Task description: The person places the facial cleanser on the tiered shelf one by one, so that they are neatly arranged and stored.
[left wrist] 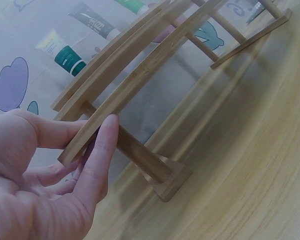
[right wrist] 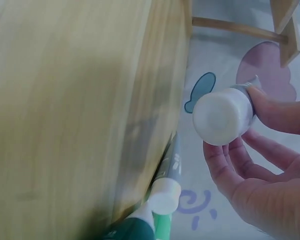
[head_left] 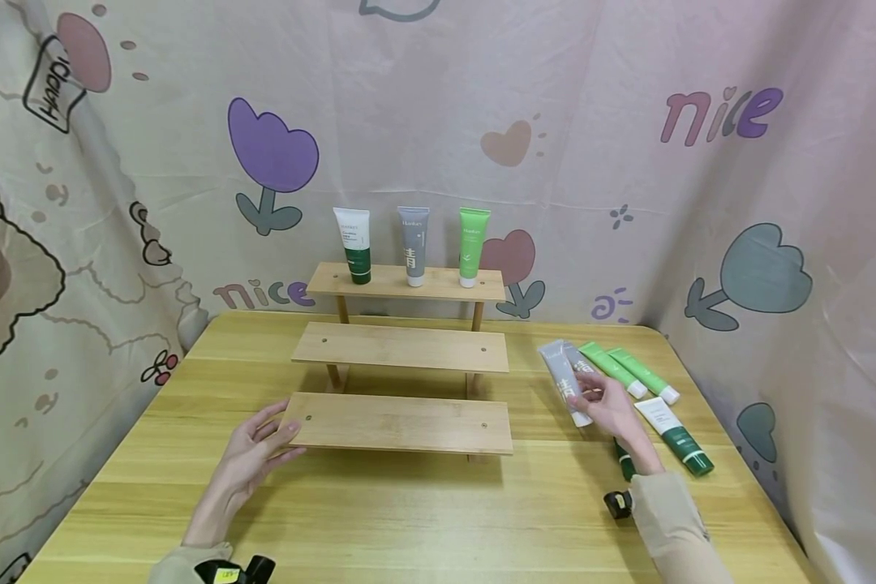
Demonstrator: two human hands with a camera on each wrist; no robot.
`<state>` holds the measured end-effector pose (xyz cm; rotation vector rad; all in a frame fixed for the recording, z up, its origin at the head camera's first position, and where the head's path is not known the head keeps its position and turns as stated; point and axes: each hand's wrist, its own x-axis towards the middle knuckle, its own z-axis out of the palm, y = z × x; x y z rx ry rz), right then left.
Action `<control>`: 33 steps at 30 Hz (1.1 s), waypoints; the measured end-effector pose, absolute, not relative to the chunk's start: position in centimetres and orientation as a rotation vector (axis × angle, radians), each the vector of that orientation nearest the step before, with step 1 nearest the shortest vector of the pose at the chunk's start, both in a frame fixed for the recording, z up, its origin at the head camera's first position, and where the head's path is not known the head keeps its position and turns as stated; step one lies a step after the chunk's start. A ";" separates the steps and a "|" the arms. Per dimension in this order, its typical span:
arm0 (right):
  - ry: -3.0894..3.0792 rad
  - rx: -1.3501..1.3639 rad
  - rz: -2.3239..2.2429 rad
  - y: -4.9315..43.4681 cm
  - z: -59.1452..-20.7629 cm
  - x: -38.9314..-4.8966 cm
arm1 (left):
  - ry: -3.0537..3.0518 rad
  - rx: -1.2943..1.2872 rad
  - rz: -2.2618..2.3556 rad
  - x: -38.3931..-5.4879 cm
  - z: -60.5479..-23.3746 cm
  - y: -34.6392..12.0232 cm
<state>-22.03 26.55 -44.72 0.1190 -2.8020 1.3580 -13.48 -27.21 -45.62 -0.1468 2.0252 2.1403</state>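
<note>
My left hand [head_left: 251, 450] grips the left end of the lowest board of a three-step wooden display stand [head_left: 401, 423]; the left wrist view shows thumb and fingers on either side of the board [left wrist: 135, 82]. Over at the right, my right hand [head_left: 613, 410] pinches a grey squeeze tube [head_left: 559, 371] near its white cap [right wrist: 217, 119]. In the right wrist view the held tube is off the table, cap toward the camera. A second grey tube [right wrist: 168, 167] lies on the table behind it.
On the top board stand a white-and-green tube [head_left: 356, 243], a grey tube [head_left: 414, 247] and a green tube [head_left: 473, 247], caps down. Right of my right hand lie two green tubes [head_left: 644, 375] and a white-and-green one [head_left: 675, 435]. Another dark green cap [head_left: 624, 461] shows beneath my wrist.
</note>
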 end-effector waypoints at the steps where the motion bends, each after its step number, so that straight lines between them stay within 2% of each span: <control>1: -2.800 0.115 1.349 26.4 -44.6 -22.0 | 2.025 -0.146 2.142 -13.5 -45.6 -27.2; 33: -2.488 0.193 1.638 20.6 -42.2 -22.3 | 2.061 -0.143 2.127 -13.5 -45.7 -27.1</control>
